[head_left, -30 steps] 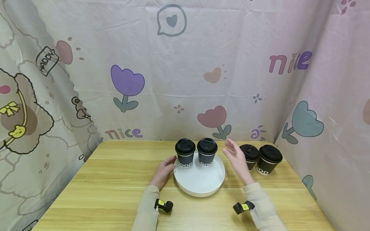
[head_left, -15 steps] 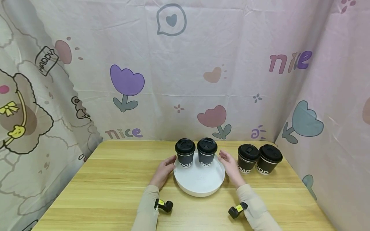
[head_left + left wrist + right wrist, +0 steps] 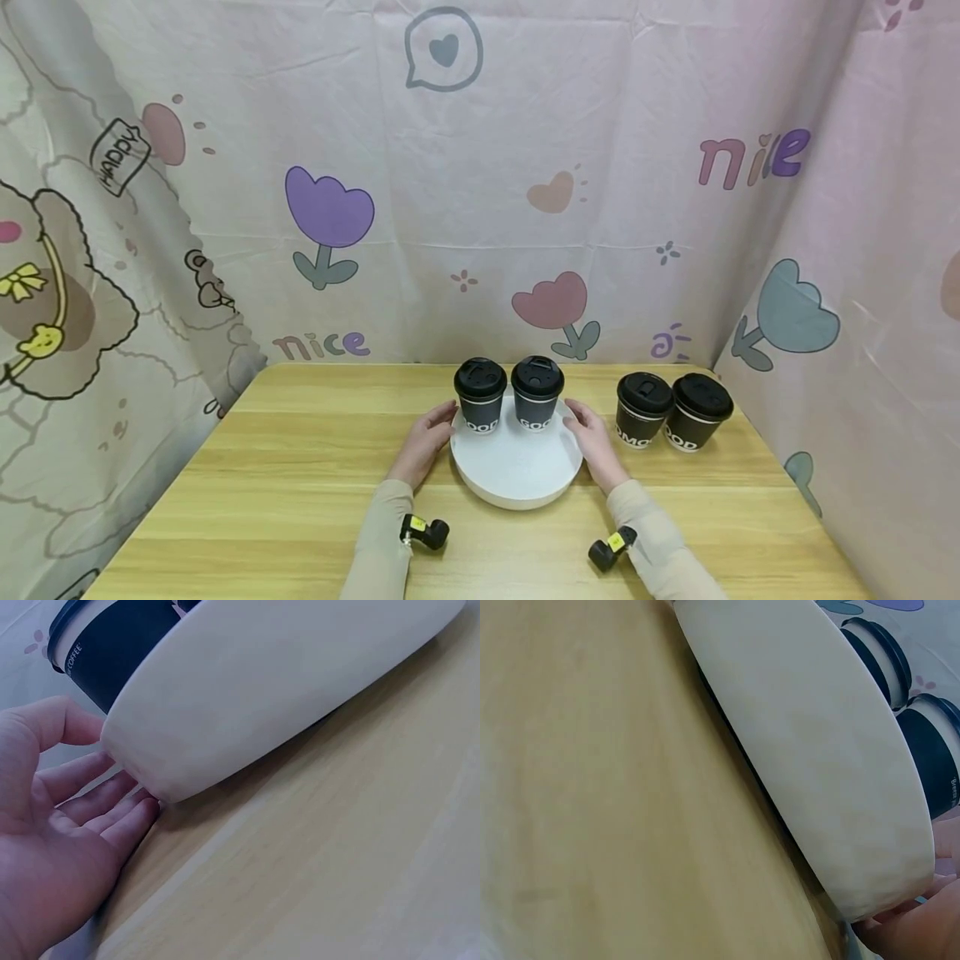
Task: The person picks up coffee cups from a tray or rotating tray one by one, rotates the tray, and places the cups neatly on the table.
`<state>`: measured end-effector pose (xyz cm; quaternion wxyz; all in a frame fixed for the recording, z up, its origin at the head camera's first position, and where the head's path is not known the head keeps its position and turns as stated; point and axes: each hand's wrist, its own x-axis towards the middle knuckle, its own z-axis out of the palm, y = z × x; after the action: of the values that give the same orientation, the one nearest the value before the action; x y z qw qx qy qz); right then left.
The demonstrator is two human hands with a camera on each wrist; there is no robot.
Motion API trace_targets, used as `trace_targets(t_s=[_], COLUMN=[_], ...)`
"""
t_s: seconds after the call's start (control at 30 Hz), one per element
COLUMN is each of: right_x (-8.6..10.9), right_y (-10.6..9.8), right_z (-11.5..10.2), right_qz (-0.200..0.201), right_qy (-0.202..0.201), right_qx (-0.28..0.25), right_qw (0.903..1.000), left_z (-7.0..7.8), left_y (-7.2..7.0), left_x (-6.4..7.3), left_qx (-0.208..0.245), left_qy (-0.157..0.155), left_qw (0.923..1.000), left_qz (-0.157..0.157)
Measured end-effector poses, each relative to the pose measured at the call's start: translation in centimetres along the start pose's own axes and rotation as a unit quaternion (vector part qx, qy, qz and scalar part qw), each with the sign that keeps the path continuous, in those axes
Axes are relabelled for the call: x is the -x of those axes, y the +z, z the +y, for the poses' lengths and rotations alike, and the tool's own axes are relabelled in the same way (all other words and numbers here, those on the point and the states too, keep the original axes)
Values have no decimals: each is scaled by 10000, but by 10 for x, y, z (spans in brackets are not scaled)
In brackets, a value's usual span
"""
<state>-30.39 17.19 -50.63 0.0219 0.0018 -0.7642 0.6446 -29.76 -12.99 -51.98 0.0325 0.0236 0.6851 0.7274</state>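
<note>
A round white tray point(image 3: 517, 467) with a low raised wall lies on the table. Two black-lidded paper coffee cups, a left one point(image 3: 481, 398) and a right one point(image 3: 537, 396), stand upright on its far half. My left hand point(image 3: 422, 446) holds the tray's left edge; in the left wrist view its thumb is at the rim and its fingertips point(image 3: 146, 806) touch low on the wall. On the opposite side, my right hand point(image 3: 596, 442) grips the right edge, thumb over the rim. The right wrist view shows only part of that hand point(image 3: 922, 930), low against the wall.
Two more black-lidded paper cups, a nearer one point(image 3: 642, 412) and a farther-right one point(image 3: 697, 414), stand side by side on the wooden table point(image 3: 285, 492), right of my right hand. A patterned curtain point(image 3: 450, 167) hangs behind the table and along both sides.
My right hand has come left and down, from beside the right-hand cups to the tray's right edge. Left hand, tray and cups look unmoved.
</note>
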Motion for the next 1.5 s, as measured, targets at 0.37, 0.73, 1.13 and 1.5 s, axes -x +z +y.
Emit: trace_targets(t_s=[0.37, 0.73, 1.13, 1.5], right_x=[-1, -1, -1, 0], right_y=[1, 0, -3, -1], right_z=[0, -4, 1, 1], right_qz=[-19, 6, 5, 67], right_qy=[85, 126, 105, 42], right_qx=[4, 10, -10, -49], right_qw=[10000, 9999, 9999, 10000], left_z=[30, 67, 52, 46], left_y=[7, 39, 86, 102], left_x=[10, 56, 89, 100], left_qx=[157, -1561, -3639, -4837], left_qy=[1114, 3773, 3795, 2537], left_qw=[9697, 8967, 8438, 7967], left_qz=[2167, 1709, -1071, -2588])
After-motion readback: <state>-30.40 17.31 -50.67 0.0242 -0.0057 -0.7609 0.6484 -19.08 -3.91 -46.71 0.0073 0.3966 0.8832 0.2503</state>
